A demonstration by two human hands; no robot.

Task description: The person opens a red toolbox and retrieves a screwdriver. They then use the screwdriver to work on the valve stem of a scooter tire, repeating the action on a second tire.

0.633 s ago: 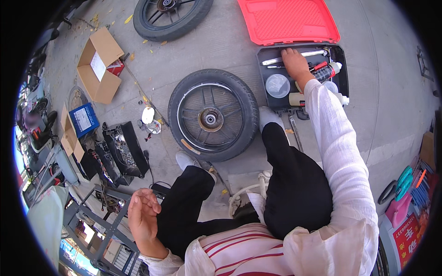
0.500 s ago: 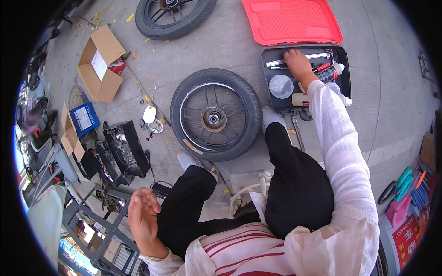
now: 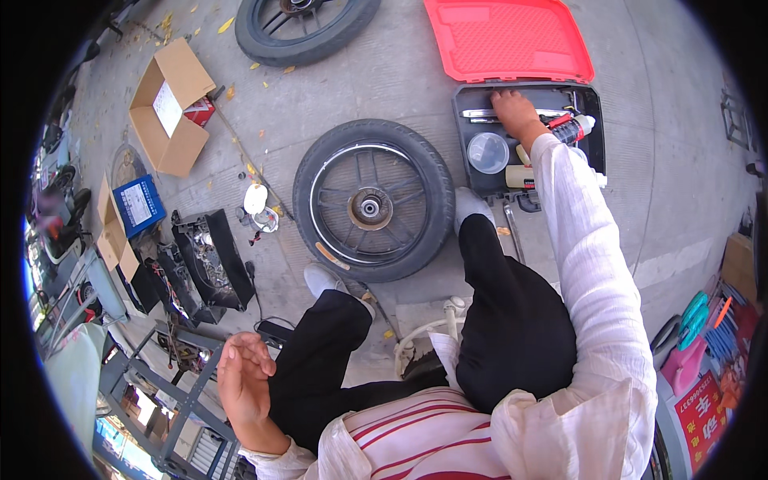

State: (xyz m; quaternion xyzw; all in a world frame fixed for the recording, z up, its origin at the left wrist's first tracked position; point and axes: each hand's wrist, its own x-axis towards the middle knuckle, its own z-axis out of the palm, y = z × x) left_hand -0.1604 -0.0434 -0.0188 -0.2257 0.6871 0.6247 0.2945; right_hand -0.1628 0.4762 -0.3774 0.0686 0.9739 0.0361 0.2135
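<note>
My right hand [image 3: 516, 112] reaches into the open toolbox [image 3: 462, 152], over a long silver metal tool [image 3: 478, 114]. Its fingers bend down toward the far side; whatever they grip is hidden. Near that wrist lie a clear round tub [image 3: 488, 153], a dark bottle with a pale cap [image 3: 570, 130] and a cream-coloured bottle [image 3: 520, 177]. My left hand [image 3: 244, 376] hovers beside my left knee, loosely curled with nothing in it. Between my feet and the toolbox, a spoked wheel with a black tyre [image 3: 314, 156] lies flat on the ground.
The red lid [image 3: 512, 40] leans back from the toolbox. Another wheel [image 3: 308, 52] lies beyond. To the left are an open cardboard box [image 3: 188, 76], a blue box [image 3: 140, 206] and a black tray of parts [image 3: 232, 272]. A long metal tool [image 3: 514, 232] lies by my right foot.
The long silver tool under my right hand has turned from slanted to nearly level. My right hand has shifted only slightly, and my left hand stays loosely curled beside my knee.
</note>
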